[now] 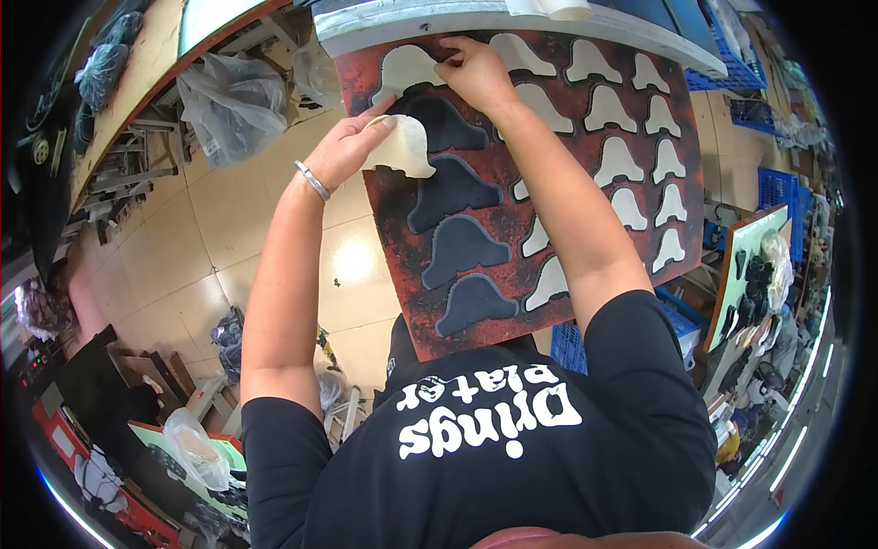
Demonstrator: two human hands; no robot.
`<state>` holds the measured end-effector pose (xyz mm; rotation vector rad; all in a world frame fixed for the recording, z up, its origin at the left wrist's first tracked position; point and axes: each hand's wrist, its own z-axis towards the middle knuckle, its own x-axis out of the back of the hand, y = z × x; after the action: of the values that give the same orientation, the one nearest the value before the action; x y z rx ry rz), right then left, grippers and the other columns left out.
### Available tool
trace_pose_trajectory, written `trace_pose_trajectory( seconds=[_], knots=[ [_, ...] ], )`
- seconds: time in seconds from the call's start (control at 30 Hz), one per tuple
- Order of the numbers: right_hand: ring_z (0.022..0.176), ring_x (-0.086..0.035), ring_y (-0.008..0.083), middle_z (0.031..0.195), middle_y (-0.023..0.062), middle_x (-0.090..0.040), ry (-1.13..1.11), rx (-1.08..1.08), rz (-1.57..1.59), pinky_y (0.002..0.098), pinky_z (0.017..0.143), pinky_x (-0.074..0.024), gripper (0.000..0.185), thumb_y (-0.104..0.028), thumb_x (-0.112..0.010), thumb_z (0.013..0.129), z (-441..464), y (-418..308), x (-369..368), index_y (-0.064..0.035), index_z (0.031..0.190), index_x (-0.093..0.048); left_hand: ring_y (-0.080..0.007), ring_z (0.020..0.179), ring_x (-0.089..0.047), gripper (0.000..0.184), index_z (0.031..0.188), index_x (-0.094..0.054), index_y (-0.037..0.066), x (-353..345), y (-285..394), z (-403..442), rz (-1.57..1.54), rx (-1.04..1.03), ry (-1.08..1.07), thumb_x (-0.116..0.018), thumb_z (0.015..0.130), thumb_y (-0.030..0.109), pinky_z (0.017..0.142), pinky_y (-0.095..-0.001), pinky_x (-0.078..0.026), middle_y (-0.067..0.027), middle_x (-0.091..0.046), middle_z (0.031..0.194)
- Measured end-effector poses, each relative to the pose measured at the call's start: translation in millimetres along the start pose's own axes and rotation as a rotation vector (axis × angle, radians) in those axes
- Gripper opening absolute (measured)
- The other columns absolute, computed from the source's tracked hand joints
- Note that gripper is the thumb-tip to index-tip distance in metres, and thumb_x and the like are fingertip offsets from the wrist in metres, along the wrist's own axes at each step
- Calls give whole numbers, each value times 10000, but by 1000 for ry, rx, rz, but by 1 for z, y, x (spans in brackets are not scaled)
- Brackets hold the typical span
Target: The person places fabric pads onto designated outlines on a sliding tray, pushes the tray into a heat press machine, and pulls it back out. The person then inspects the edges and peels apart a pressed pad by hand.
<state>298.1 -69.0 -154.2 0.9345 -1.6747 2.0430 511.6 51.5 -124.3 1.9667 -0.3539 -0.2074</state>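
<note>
A red, black-stained board (535, 210) lies in front of me with rows of curved, hat-shaped recesses. Cream fabric-like pieces fill most of them, while the lower left column shows dark ones (466, 252). My left hand (347, 151) grips a cream cut piece (402, 146) under its thumb, possibly a small stack; the index finger reaches to the top-left recess. My right hand (477, 78) has its fingers closed at the right edge of the cream piece (407, 73) in that recess. Its fingertips are partly hidden.
A grey-white machine edge (512, 27) runs along the board's far side. Plastic bags (233, 101) hang below a bench at left. Blue crates (779, 197) and a green-topped table (745, 265) with small parts stand at right.
</note>
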Motion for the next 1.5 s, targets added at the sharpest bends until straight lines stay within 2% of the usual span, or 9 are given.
trace_pose_trajectory(
  seconds=[0.17, 0.67, 0.73, 0.83, 1.0, 1.03, 1.33, 1.43, 1.5],
  knots=[
    [852, -676, 303, 876, 145, -706, 14, -22, 38, 378, 797, -532, 402, -177, -668, 706, -1, -2, 0, -47, 1087, -671, -69, 1061, -493, 576, 1460, -371, 76, 1, -4, 2, 2, -4, -7, -517, 970, 341, 996, -228, -343, 5, -595, 1144],
    [879, -664, 311, 937, 144, -694, 11, -26, -119, 399, 768, -536, 334, -175, -669, 730, -6, -11, -2, -51, 1039, -676, -72, 1055, -508, 561, 1444, -400, 74, 1, 9, -1, -45, 95, -5, -517, 970, 350, 975, -230, -372, 16, -602, 1145],
    [965, -637, 297, 1087, 133, -654, 87, 82, -335, 402, 820, -512, 316, -189, -664, 764, -13, -21, -2, -66, 1054, -675, -75, 1054, -510, 560, 1442, -403, 72, 1, 13, -2, -37, 136, -2, -517, 970, 351, 974, -233, -374, 15, -601, 1151],
    [1097, -577, 293, 1241, 102, -592, 117, 360, -469, 427, 926, -455, 282, -184, -639, 802, -21, -28, -3, -85, 1064, -675, -122, 973, -562, 532, 1349, -531, 77, 1, 4, 1, 16, 72, 39, -511, 938, 414, 734, -275, -510, -39, -641, 1113],
    [1355, -360, 268, 1429, 91, -444, -101, 659, -397, 458, 1114, -268, 441, -404, -489, 936, -28, -21, -26, -129, 1276, -549, -101, 1037, -536, 528, 1394, -469, 63, 7, 8, 1, 22, 129, -35, -510, 960, 360, 913, -252, -418, -15, -617, 1147],
    [1415, -251, 253, 1516, 83, -320, -224, 590, -506, 445, 1151, -196, 573, -522, -393, 957, -27, -19, -27, -165, 1404, -423, -89, 1067, -523, 532, 1417, -437, 57, 9, 11, 1, 26, 153, -68, -511, 971, 338, 971, -240, -380, -4, -605, 1166],
    [1447, -146, 259, 1555, 59, -239, -309, 530, -495, 456, 1172, -108, 608, -507, -399, 953, -28, -20, -26, -178, 1461, -342, -74, 824, -583, 410, 1194, -611, -5, 14, 14, -36, -176, -14, 119, -516, 970, 324, 731, -226, -463, -7, -664, 936],
    [1359, -367, 252, 1441, 106, -437, -162, 520, -338, 432, 1128, -260, 557, -446, -491, 945, -24, -21, -23, -116, 1392, -448, -64, 728, -594, 384, 1147, -624, 2, -4, 20, -62, -323, -79, 271, -521, 978, 331, 619, -217, -471, -12, -667, 876],
    [1219, -503, 202, 1280, 109, -564, -366, 187, 248, 368, 1038, -375, 467, -327, -592, 912, -34, -55, 9, -53, 1286, -532, -85, 701, -608, 377, 1127, -627, 8, -15, 9, -67, -418, -113, 333, -529, 977, 339, 583, -234, -477, -32, -668, 875]
  ],
)
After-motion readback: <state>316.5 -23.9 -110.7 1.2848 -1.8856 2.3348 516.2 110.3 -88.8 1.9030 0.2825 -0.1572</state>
